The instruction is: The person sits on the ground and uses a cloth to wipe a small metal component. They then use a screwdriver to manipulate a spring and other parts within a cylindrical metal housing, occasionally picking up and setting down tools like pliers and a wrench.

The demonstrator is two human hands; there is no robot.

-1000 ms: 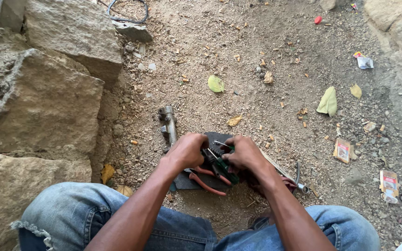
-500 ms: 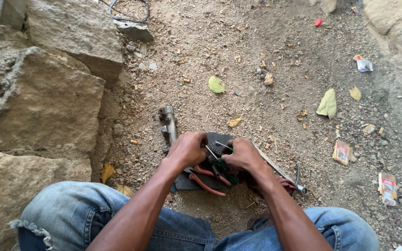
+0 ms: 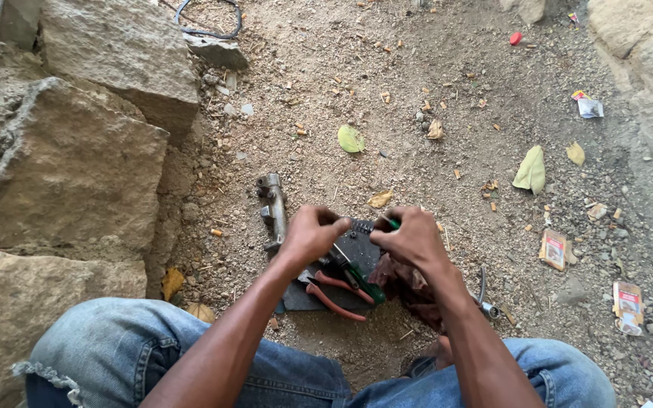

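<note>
My left hand (image 3: 313,232) and my right hand (image 3: 412,236) both grip a small black part (image 3: 357,243) held just above the dirt, between my knees. A thin green-handled tool (image 3: 391,223) pokes out of my right hand's fingers at the part's top edge. Under the hands lie red-handled pliers (image 3: 334,293) and a green-handled screwdriver (image 3: 363,281) on a dark flat mat (image 3: 305,298). A grey metal tube fitting (image 3: 272,208) lies on the ground just left of my left hand.
Big rough stone blocks (image 3: 69,159) wall the left side, and more stone (image 3: 644,53) stands at the upper right. Dry leaves (image 3: 532,169), wrappers (image 3: 553,248) and pebbles litter the dirt. A black cable (image 3: 205,32) loops at the top. A metal tool (image 3: 485,302) lies by my right forearm.
Both hands have stayed on the black part, with only small shifts of the fingers. The view has barely moved.
</note>
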